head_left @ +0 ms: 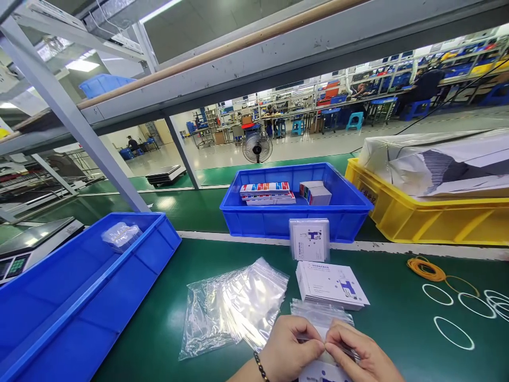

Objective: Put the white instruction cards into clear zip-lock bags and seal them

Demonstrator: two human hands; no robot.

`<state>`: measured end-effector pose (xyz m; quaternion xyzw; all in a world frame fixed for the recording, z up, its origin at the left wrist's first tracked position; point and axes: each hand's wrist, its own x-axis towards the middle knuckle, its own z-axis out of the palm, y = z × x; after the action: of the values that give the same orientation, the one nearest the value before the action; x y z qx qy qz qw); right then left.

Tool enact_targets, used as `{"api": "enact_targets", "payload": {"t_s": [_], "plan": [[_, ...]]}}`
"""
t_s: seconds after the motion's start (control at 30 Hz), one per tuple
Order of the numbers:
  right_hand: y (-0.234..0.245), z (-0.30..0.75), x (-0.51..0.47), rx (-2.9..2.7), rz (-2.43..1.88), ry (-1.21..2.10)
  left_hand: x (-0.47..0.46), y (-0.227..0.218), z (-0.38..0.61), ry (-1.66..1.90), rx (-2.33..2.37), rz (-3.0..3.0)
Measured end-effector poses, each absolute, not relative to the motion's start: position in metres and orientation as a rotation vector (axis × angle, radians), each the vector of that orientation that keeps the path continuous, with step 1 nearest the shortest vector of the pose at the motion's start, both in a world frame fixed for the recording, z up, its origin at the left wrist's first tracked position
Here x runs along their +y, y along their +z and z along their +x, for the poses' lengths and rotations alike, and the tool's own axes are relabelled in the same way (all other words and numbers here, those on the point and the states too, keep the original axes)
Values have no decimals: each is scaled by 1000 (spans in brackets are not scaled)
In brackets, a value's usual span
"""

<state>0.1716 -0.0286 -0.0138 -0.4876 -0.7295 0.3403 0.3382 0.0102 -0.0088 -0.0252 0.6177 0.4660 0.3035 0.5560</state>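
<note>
Presently, my left hand (pixel 296 345) and right hand (pixel 360 350) pinch a zip bag (pixel 318 315) tightly.
At twelve, bagged leaflets (pixel 309 240) look done; a bare leaflet stack (pixel 333 284) remains.

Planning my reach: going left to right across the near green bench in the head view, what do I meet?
Long blue bin, loose clear bags, stack of printed cards, bundle of orange bands.

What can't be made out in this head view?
In the head view:
What the left hand and right hand pinch: hidden by their fingers.
Printed card below them: cut off by the bottom edge.
Card stack's fine print: too small.
Left blue bin: cut off by the left edge.
</note>
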Motion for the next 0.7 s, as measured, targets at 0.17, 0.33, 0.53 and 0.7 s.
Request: {"api": "enact_targets", "payload": {"t_s": [0.17, 0.33, 0.53, 0.7], "plan": [[-22, 181, -27, -1837, -1211, 602, 0, -15, -5, 934, 1187, 1911], [-32, 188, -21, -1863, -1273, 55, 12, -24, -18, 881, 1689, 2145], [-37, 190, -20, -1951, -1284, -69, 21, -35, -22, 496, 1847, 2293], [-32, 187, -20, -1943, -1229, -94, 22, -30, -23, 469, 1905, 2198]]}}
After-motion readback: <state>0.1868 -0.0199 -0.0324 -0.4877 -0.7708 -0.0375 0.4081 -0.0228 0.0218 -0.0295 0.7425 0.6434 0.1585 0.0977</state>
